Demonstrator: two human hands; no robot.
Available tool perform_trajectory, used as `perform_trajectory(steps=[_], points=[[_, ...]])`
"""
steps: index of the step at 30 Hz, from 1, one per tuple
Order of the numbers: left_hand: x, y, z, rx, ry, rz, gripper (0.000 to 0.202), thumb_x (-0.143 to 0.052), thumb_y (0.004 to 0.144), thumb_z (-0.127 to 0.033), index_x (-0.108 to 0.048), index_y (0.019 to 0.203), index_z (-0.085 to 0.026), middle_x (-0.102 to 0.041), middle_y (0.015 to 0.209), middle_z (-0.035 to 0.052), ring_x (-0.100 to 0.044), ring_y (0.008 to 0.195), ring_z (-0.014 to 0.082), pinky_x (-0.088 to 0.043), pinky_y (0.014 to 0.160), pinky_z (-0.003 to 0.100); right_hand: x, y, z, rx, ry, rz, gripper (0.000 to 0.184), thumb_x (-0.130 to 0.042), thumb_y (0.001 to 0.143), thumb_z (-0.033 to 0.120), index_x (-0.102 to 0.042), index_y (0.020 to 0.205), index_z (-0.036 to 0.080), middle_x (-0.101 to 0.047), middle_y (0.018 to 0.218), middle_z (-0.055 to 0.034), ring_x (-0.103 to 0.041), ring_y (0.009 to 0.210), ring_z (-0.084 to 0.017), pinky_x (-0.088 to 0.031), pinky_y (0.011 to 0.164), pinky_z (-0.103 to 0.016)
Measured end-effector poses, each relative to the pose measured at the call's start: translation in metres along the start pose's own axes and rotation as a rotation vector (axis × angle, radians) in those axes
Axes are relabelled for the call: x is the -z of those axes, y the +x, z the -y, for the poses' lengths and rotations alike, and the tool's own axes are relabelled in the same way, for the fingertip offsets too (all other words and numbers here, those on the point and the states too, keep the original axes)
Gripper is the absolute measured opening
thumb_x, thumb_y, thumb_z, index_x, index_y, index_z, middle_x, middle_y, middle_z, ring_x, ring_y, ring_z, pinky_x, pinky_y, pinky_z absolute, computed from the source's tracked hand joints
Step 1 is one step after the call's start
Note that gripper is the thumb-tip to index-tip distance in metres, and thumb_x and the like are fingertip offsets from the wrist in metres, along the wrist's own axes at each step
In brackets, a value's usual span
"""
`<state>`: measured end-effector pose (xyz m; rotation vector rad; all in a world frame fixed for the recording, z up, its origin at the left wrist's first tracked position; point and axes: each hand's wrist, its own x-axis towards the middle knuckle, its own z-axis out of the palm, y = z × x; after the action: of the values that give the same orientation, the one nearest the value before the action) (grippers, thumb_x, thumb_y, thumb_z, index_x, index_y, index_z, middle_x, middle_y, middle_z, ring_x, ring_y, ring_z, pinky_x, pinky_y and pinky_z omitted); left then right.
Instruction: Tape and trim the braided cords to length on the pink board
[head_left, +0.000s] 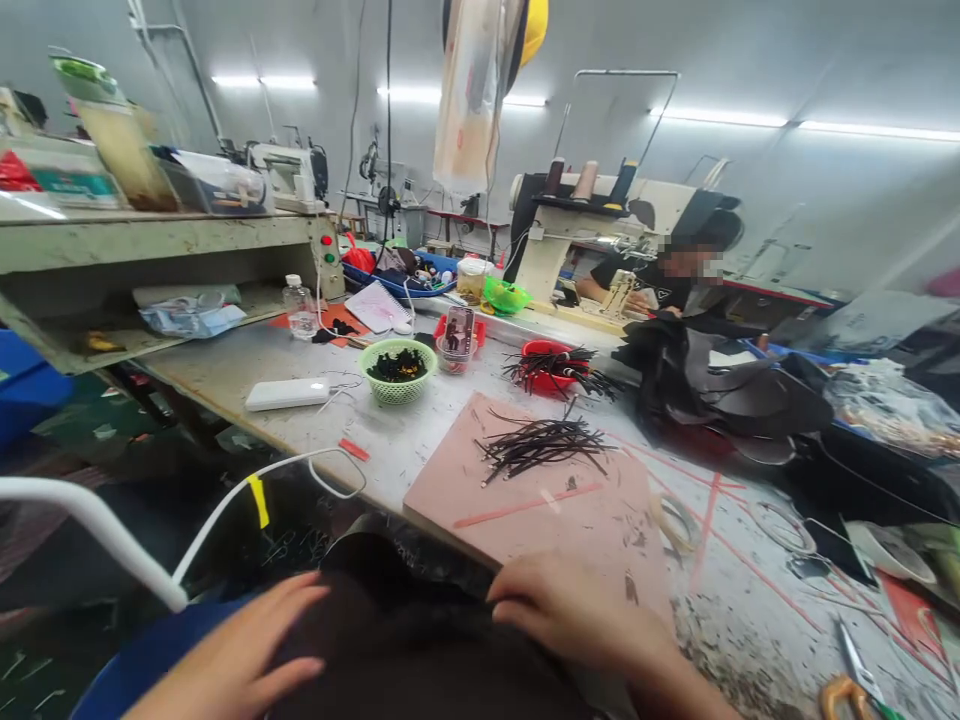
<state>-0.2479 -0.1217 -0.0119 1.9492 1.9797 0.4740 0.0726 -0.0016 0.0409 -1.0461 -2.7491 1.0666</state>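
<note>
My left hand (247, 645) is at the bottom left over dark cloth on my lap. Its thumb and fingers are spread, and nothing shows between them. My right hand (574, 612) hovers by the near edge of a pinkish board (442, 465), fingers slightly bent with a gap at the thumb, holding nothing visible; it is a little blurred. A loose pile of thin black strips (544, 445) lies on the board, beyond my right hand. Behind the pile, a red bowl (544, 365) holds more such strips.
A green basket (397, 385) holds black scraps, beside a white power bank (287, 394). A tape roll (675, 522) and scissors (859, 665) lie at right. Black material (712, 390) is heaped before a sewing machine (551, 245), where another person (675, 280) sits. A phone (459, 330) stands upright.
</note>
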Motion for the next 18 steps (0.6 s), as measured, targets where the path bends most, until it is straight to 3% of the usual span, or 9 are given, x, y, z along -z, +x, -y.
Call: perform_trajectory(steps=[2, 3, 5, 6, 9, 11, 14, 16, 18], points=[[-0.02, 0.039, -0.048, -0.114, -0.205, 0.249, 0.046, -0.06, 0.07, -0.034, -0.056, 0.116, -0.026, -0.059, 0.124, 0.005, -0.057, 0.105, 0.0217, -0.044, 0.09, 0.033, -0.011, 0.008, 0.009, 0.009, -0.121, -0.009, 0.017, -0.052, 0.082, 0.026, -0.068, 0.087, 0.022, -0.069, 0.085, -0.0027, -0.063, 0.077, -0.017, -0.043, 0.067, -0.023], [-0.031, 0.056, -0.071, -0.149, -0.287, 0.341, 0.049, -0.06, 0.069, -0.028, -0.054, 0.118, -0.025, -0.061, 0.12, 0.0043, -0.059, 0.101, 0.0194, -0.044, 0.088, 0.03, -0.014, 0.013, 0.012, 0.006, -0.168, -0.012, 0.017, -0.052, 0.082, 0.026, -0.068, 0.086, 0.021, -0.069, 0.083, -0.0033, -0.063, 0.075, -0.017, -0.044, 0.067, -0.024], [-0.05, 0.081, -0.109, -0.21, -0.354, 0.529, 0.04, -0.055, 0.068, -0.018, -0.059, 0.107, -0.022, -0.07, 0.096, 0.0012, -0.063, 0.081, 0.0164, -0.048, 0.072, 0.024, -0.015, 0.016, 0.008, -0.018, -0.189, -0.06, 0.016, -0.053, 0.081, 0.025, -0.067, 0.085, 0.02, -0.068, 0.082, -0.0036, -0.063, 0.074, -0.017, -0.046, 0.067, -0.025], [-0.059, 0.09, -0.122, -0.204, -0.319, 0.542, 0.028, -0.051, 0.07, -0.018, -0.064, 0.095, -0.02, -0.071, 0.087, 0.0014, -0.063, 0.076, 0.0169, -0.047, 0.068, 0.025, -0.013, 0.013, 0.001, -0.038, -0.172, -0.122, 0.015, -0.054, 0.08, 0.024, -0.067, 0.088, 0.02, -0.068, 0.086, -0.004, -0.063, 0.078, -0.018, -0.047, 0.07, -0.025], [-0.074, 0.103, -0.136, -0.237, -0.254, 0.538, 0.022, -0.045, 0.071, -0.014, -0.066, 0.078, -0.019, -0.07, 0.077, 0.0018, -0.062, 0.071, 0.0173, -0.045, 0.065, 0.024, -0.006, -0.013, -0.036, -0.141, -0.128, -0.42, 0.03, -0.058, 0.076, 0.021, -0.061, 0.106, 0.02, -0.062, 0.108, -0.0092, -0.057, 0.101, -0.022, -0.044, 0.087, -0.033], [-0.077, 0.108, -0.137, -0.3, -0.292, 0.534, 0.027, -0.043, 0.067, -0.008, -0.065, 0.076, -0.02, -0.07, 0.077, 0.0007, -0.062, 0.071, 0.0155, -0.044, 0.065, 0.022, -0.004, -0.035, -0.064, -0.228, -0.107, -0.539, 0.034, -0.056, 0.076, 0.023, -0.059, 0.11, 0.018, -0.058, 0.115, -0.0132, -0.053, 0.108, -0.026, -0.042, 0.092, -0.04], [-0.076, 0.117, -0.144, -0.349, -0.273, 0.509, 0.03, -0.042, 0.064, -0.006, -0.065, 0.076, -0.021, -0.071, 0.078, 0.0, -0.062, 0.072, 0.0155, -0.044, 0.065, 0.022, -0.008, -0.052, -0.087, -0.224, 0.051, -0.488, 0.044, -0.057, 0.076, 0.036, -0.055, 0.117, 0.019, -0.056, 0.12, -0.014, -0.052, 0.112, -0.027, -0.042, 0.094, -0.039], [-0.075, 0.125, -0.154, -0.363, -0.239, 0.52, 0.027, -0.043, 0.067, -0.009, -0.065, 0.076, -0.021, -0.072, 0.078, 0.0007, -0.063, 0.072, 0.0169, -0.045, 0.064, 0.023, -0.014, -0.049, -0.086, -0.124, 0.196, -0.375, 0.058, -0.059, 0.075, 0.044, -0.046, 0.126, 0.021, -0.054, 0.125, -0.0131, -0.05, 0.115, -0.026, -0.041, 0.095, -0.037], [-0.076, 0.133, -0.163, -0.388, -0.236, 0.548, 0.026, -0.042, 0.07, -0.012, -0.065, 0.077, -0.022, -0.072, 0.08, 0.0014, -0.064, 0.073, 0.0173, -0.046, 0.064, 0.024, -0.017, -0.038, -0.078, -0.057, 0.328, -0.28, 0.057, -0.054, 0.078, 0.045, -0.043, 0.129, 0.021, -0.056, 0.124, -0.0115, -0.053, 0.111, -0.024, -0.041, 0.094, -0.034]])
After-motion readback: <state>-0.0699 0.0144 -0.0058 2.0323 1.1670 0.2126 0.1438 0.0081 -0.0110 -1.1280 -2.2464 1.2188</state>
